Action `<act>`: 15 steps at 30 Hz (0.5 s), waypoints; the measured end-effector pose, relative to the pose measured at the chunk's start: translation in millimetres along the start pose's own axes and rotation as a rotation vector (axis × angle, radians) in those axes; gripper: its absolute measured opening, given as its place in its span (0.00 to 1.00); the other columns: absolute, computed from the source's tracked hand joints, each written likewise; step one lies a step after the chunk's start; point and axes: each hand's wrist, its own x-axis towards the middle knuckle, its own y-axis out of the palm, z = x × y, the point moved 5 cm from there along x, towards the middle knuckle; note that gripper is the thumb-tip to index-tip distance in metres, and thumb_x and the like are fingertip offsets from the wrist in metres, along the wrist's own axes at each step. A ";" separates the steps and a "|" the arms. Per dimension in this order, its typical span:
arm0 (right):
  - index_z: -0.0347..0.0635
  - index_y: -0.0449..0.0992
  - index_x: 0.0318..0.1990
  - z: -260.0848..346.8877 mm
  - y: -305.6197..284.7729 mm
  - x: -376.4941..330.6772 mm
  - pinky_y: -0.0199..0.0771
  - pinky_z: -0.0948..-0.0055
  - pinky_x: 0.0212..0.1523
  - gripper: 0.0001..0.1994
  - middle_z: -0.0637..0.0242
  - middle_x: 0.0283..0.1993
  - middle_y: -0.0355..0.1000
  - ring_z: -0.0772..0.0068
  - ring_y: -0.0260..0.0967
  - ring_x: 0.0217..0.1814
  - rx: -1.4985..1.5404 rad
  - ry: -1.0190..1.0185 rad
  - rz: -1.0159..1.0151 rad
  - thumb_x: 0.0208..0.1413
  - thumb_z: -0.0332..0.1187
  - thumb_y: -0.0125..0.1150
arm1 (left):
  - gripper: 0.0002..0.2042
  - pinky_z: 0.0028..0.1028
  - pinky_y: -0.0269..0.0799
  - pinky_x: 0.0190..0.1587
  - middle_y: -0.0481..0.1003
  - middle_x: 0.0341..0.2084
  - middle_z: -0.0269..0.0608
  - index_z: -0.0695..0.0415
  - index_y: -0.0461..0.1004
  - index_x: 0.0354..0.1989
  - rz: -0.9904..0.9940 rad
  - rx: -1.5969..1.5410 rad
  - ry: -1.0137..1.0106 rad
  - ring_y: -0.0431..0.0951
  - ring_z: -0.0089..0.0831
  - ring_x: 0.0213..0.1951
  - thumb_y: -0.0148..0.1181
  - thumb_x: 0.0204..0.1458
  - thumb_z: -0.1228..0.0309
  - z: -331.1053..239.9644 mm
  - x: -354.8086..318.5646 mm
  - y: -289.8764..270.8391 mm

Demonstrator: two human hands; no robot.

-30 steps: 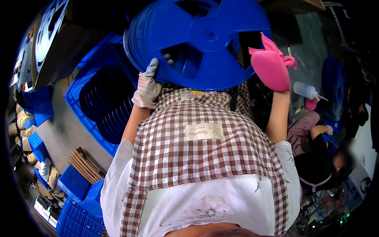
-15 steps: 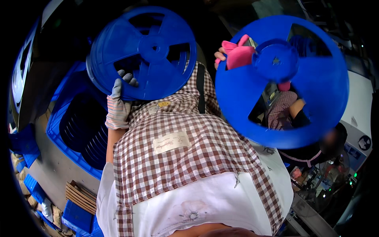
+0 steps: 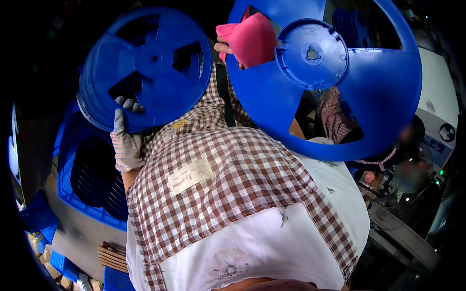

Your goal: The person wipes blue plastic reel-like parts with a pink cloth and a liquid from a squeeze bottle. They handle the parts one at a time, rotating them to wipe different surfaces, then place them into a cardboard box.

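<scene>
My left hand (image 3: 127, 145), in a grey striped glove, grips a stack of blue plastic reels (image 3: 156, 58) by the lower rim. Its thumb lies outside the rim, and its grey fingertips show through a cut-out. My right hand (image 3: 252, 41), partly covered in pink with some bare fingers showing, holds a larger-looking blue reel (image 3: 383, 102) through a cut-out at its upper left. A round raised hub with a small central hole faces me on this reel. Both loads are off any surface, side by side in front of my checked apron (image 3: 233, 169).
At the left stands a blue crate (image 3: 65, 186) with dark round slotted things inside. Brown slats (image 3: 112, 257) and blue bins (image 3: 65, 266) are below it. Beyond the right reel is a person's dark sleeve (image 3: 374, 157), near a white machine (image 3: 437, 92) and a metal rail (image 3: 403, 233).
The reel in my right hand has moved up and left and turned, so its hub shows more fully. The stack in my left hand has shifted left in view.
</scene>
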 end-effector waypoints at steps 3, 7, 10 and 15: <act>0.44 0.64 0.51 -0.4 -1.2 -1.7 0.70 0.57 0.51 0.24 0.63 0.51 0.66 0.64 0.66 0.51 -0.015 0.000 -0.018 0.54 0.47 0.61 | 0.22 0.39 0.67 0.58 0.72 0.45 0.42 0.57 0.62 0.58 -0.051 -0.018 -0.032 0.73 0.35 0.47 0.58 0.58 0.65 1.3 -5.3 -0.7; 0.44 0.64 0.52 -1.2 -0.2 -1.2 0.71 0.57 0.51 0.24 0.63 0.51 0.66 0.64 0.66 0.50 -0.032 -0.005 -0.031 0.54 0.47 0.61 | 0.21 0.38 0.65 0.58 0.72 0.43 0.40 0.57 0.62 0.58 -0.008 -0.026 -0.031 0.72 0.34 0.46 0.58 0.58 0.64 0.8 -6.2 2.7; 0.44 0.65 0.52 0.4 1.5 1.8 0.71 0.58 0.50 0.24 0.63 0.51 0.67 0.65 0.66 0.50 -0.052 -0.007 -0.040 0.54 0.47 0.61 | 0.22 0.37 0.65 0.59 0.72 0.43 0.40 0.57 0.62 0.58 0.029 -0.055 -0.040 0.72 0.33 0.46 0.58 0.58 0.64 0.5 -6.0 5.2; 0.44 0.65 0.52 1.9 1.2 8.7 0.72 0.58 0.49 0.23 0.63 0.51 0.67 0.65 0.67 0.49 -0.078 -0.019 -0.049 0.54 0.46 0.61 | 0.23 0.37 0.66 0.58 0.72 0.44 0.43 0.57 0.62 0.59 -0.029 -0.010 -0.034 0.73 0.33 0.46 0.57 0.58 0.63 0.9 -3.0 0.8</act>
